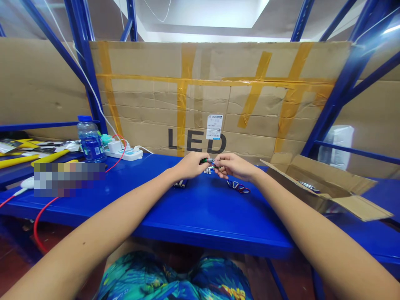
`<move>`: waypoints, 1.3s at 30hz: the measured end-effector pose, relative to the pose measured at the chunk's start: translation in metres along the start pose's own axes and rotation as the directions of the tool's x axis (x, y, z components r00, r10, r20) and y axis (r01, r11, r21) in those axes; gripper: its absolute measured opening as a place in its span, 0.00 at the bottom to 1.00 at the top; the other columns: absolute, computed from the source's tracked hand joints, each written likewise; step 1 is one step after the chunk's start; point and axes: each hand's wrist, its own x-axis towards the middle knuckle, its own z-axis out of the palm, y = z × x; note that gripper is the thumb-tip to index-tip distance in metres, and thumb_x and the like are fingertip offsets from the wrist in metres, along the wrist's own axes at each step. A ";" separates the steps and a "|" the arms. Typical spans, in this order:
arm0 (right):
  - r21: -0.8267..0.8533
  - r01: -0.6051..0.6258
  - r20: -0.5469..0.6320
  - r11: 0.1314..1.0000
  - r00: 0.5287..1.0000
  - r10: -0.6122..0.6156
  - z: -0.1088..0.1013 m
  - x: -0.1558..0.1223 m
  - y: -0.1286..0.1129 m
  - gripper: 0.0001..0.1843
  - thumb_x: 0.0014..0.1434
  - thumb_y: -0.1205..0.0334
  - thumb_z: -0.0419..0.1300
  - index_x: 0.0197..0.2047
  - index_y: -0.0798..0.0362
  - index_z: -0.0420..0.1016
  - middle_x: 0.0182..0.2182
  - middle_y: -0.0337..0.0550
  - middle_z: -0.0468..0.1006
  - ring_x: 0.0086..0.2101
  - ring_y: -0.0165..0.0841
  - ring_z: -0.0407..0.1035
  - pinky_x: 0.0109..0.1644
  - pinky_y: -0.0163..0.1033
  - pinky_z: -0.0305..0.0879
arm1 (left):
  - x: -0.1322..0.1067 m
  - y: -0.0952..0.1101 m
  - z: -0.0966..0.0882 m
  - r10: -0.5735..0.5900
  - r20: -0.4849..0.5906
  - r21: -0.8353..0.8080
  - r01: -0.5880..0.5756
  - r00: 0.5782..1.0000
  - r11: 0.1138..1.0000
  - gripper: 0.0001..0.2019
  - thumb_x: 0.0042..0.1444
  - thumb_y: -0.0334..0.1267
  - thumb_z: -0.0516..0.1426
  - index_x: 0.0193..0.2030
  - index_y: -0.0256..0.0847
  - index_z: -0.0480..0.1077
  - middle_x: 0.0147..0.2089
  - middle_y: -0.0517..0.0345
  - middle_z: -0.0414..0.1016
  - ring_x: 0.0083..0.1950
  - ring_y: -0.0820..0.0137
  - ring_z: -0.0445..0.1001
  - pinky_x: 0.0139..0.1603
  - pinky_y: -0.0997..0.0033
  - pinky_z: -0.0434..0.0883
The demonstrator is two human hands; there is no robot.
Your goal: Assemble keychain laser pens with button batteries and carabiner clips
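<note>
My left hand (191, 165) and my right hand (233, 166) meet over the blue shelf top (200, 208), both closed around a small green object (208, 161) with red and metal bits, too small to name. Tiny silver pieces (206, 171) lie right under it. Small dark cylinders (181, 183) rest on the shelf below my left hand. Red and blue carabiner clips (239, 186) lie just under my right wrist.
An open cardboard box (325, 185) stands at the right. At the left are a water bottle (90, 141), a white power strip (125, 152) with a red cable (40, 216), and yellow items (18, 160). A taped cardboard sheet marked LED (200, 96) backs the shelf.
</note>
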 end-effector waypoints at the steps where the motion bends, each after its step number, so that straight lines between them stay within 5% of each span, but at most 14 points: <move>1: 0.047 0.003 -0.011 0.999 1.000 -0.003 0.000 0.001 0.001 0.07 0.52 0.64 0.62 0.30 0.55 0.67 0.24 0.41 0.75 0.21 0.27 0.67 0.22 0.32 0.59 | 0.000 0.000 0.000 -0.013 -0.018 -0.011 0.013 1.000 1.000 0.06 0.57 0.32 0.54 0.34 0.38 0.72 0.30 0.59 0.74 0.32 0.71 0.68 0.34 0.72 0.61; 7: 0.181 0.006 -0.126 0.984 0.992 0.017 0.010 0.004 0.001 0.07 0.49 0.66 0.63 0.26 0.55 0.67 0.19 0.39 0.71 0.18 0.25 0.61 0.18 0.31 0.51 | -0.001 0.003 0.001 0.006 -0.083 0.027 -0.004 0.997 1.000 0.05 0.55 0.30 0.54 0.33 0.38 0.71 0.29 0.59 0.73 0.31 0.71 0.67 0.33 0.71 0.60; 13: -0.192 0.116 -0.262 0.975 0.951 -0.165 0.015 0.010 0.007 0.08 0.49 0.68 0.58 0.24 0.51 0.62 0.13 0.33 0.64 0.12 0.25 0.57 0.16 0.33 0.51 | -0.002 0.000 0.005 0.025 -0.061 0.135 -0.016 0.998 0.991 0.05 0.56 0.31 0.52 0.32 0.39 0.69 0.30 0.57 0.74 0.32 0.68 0.69 0.34 0.69 0.61; 21: -0.631 0.154 -0.252 0.760 0.886 -0.389 0.005 0.009 0.006 0.06 0.53 0.64 0.55 0.26 0.51 0.63 0.17 0.34 0.66 0.20 0.28 0.60 0.25 0.35 0.52 | -0.004 0.012 -0.003 0.002 -0.049 0.358 0.015 0.999 0.933 0.16 0.64 0.43 0.49 0.55 0.40 0.65 0.46 0.50 0.77 0.42 0.62 0.75 0.39 0.65 0.67; 25: -0.780 0.138 -0.210 0.610 0.861 -0.463 0.004 0.008 0.006 0.04 0.53 0.65 0.54 0.27 0.52 0.65 0.21 0.37 0.69 0.25 0.30 0.60 0.29 0.36 0.52 | -0.004 0.011 -0.003 0.064 -0.020 0.522 -0.044 0.998 0.852 0.14 0.66 0.39 0.45 0.50 0.40 0.69 0.44 0.49 0.74 0.44 0.63 0.74 0.36 0.66 0.67; 32: -0.868 0.139 -0.145 0.477 0.848 -0.510 0.009 0.005 0.004 0.06 0.57 0.67 0.54 0.28 0.52 0.64 0.22 0.39 0.70 0.26 0.31 0.63 0.32 0.37 0.54 | -0.004 0.004 -0.001 0.137 0.010 0.571 -0.118 0.990 0.812 0.13 0.65 0.40 0.49 0.46 0.42 0.73 0.41 0.50 0.73 0.44 0.63 0.71 0.35 0.68 0.66; 35: -0.840 0.136 -0.176 0.525 0.847 -0.502 0.008 0.004 0.004 0.06 0.60 0.66 0.54 0.30 0.52 0.65 0.24 0.40 0.72 0.26 0.31 0.65 0.32 0.37 0.57 | -0.002 -0.001 -0.001 0.094 -0.026 0.526 -0.066 0.995 0.848 0.12 0.63 0.40 0.51 0.45 0.43 0.75 0.41 0.51 0.75 0.43 0.63 0.72 0.36 0.68 0.66; 39: -0.633 0.096 -0.335 0.768 0.860 -0.384 0.002 0.007 0.004 0.06 0.62 0.66 0.52 0.32 0.51 0.64 0.23 0.39 0.73 0.20 0.30 0.65 0.26 0.36 0.61 | 0.002 -0.012 -0.003 -0.029 -0.131 0.270 0.064 0.991 0.961 0.09 0.59 0.40 0.56 0.43 0.43 0.76 0.40 0.54 0.77 0.41 0.65 0.73 0.40 0.66 0.66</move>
